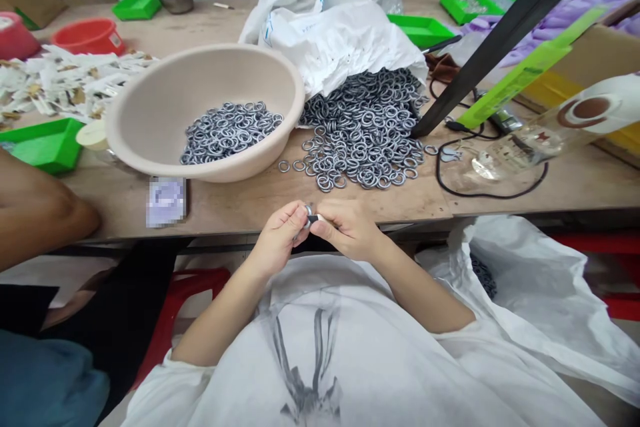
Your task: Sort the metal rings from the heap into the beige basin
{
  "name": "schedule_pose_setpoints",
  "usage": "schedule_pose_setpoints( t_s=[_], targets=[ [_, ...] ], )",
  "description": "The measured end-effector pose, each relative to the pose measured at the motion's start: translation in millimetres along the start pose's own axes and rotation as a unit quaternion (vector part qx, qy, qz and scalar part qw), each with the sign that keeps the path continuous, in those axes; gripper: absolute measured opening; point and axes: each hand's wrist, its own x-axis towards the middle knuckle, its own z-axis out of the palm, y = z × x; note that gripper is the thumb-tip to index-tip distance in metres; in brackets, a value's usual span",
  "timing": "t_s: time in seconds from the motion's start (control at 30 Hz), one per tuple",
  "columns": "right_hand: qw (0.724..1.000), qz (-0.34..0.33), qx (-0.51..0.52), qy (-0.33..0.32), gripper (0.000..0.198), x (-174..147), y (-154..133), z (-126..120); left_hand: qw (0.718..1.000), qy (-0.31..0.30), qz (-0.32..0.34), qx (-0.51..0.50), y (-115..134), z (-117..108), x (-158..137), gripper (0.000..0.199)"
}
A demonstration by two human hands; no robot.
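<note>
My two hands meet in front of my shirt at the table's near edge. My left hand (281, 235) is closed, pinching a grey ring (309, 209) between thumb and fingers. Closed as well, my right hand (349, 228) grips a small dark-and-white piece (313, 218) pressed against that ring; its kind is too small and covered to tell. Beyond the hands lies a heap of grey rings (370, 140), spilling from a white sack (340, 33). To its left stands a large beige basin (145, 90) with many similar rings inside.
A dark metal post (480, 60) slants up at the right, near a black cable (493, 196) and a clear bottle (520, 147). An open white bag (545, 293) sits below the table at right. A co-worker's arm (40, 213) rests at left, by a green tray (50, 147).
</note>
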Motion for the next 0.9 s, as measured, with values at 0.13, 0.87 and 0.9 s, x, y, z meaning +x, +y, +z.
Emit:
schedule_pose_setpoints(
  t_s=[0.13,0.87,0.9],
  targets=[
    [0.995,0.094,0.015,0.035,0.065,11,26,-2,0.983,-0.132,-0.017,0.124,18,-1,-12,0.045],
    [0.933,0.126,-0.331,-0.066,0.031,55,13,15,0.719,0.273,0.341,0.541,80,-57,25,0.021],
    [0.930,0.123,-0.337,-0.082,0.030,55,12,17,0.717,0.263,0.368,0.530,70,-56,23,0.020]
  ],
)
